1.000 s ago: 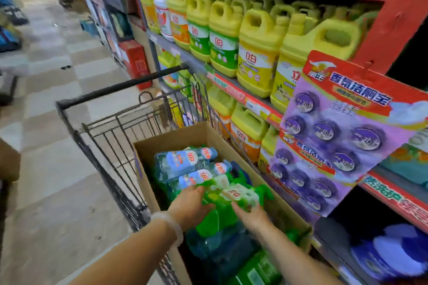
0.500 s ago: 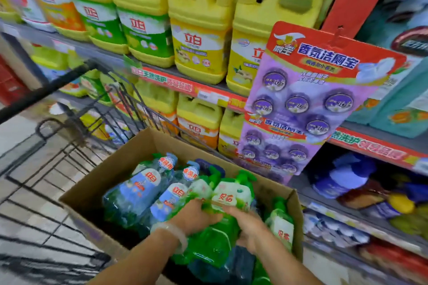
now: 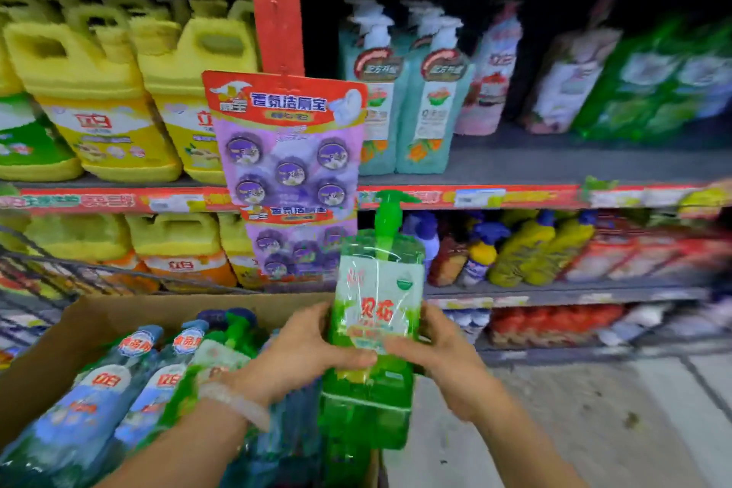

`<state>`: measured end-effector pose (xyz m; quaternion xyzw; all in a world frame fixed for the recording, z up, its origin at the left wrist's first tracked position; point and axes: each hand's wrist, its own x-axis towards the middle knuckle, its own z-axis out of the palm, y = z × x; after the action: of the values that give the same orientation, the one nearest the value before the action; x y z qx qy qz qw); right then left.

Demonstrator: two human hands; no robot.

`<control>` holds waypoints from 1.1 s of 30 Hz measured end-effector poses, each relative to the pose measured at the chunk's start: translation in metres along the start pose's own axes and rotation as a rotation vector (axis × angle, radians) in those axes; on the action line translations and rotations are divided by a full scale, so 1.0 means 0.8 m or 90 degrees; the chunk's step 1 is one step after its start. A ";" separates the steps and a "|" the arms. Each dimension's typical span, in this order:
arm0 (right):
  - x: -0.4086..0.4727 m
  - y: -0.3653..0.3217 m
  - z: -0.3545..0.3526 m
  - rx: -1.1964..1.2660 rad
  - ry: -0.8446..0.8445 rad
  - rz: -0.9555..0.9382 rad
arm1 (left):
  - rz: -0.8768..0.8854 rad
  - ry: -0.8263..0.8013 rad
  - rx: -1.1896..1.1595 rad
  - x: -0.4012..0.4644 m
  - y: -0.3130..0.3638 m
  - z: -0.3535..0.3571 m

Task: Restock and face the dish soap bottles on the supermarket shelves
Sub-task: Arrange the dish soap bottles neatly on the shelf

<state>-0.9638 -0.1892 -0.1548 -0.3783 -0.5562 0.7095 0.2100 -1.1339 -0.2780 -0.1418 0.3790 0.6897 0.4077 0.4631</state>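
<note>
You've got the green clear-plastic pump bottle w/ white label (image 3: 376, 329) upright between both hands, above the brown cardboard box (image 3: 99, 323) edge, in front of the shelves. Left hand (image 3: 305, 349) grip wraps its left side, right hand (image 3: 439, 353) wraps the right. Prob. full, so heavy-ish; shrink film looks slick. Hold the body low, not the green pump head (image 3: 390, 206).
</note>
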 end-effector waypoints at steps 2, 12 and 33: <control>-0.029 -0.020 -0.053 0.021 0.038 -0.059 | 0.038 -0.008 0.001 0.009 0.035 0.053; -0.213 -0.080 -0.345 0.065 0.220 -0.251 | 0.226 -0.060 -0.002 0.014 0.202 0.379; -0.263 -0.138 -0.800 0.115 0.489 -0.294 | 0.273 -0.329 -0.069 0.219 0.408 0.820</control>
<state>-0.3528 0.0954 -0.0470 -0.4603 -0.4436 0.4979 0.5861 -0.5148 0.1422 -0.0578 0.5810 0.4316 0.4223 0.5458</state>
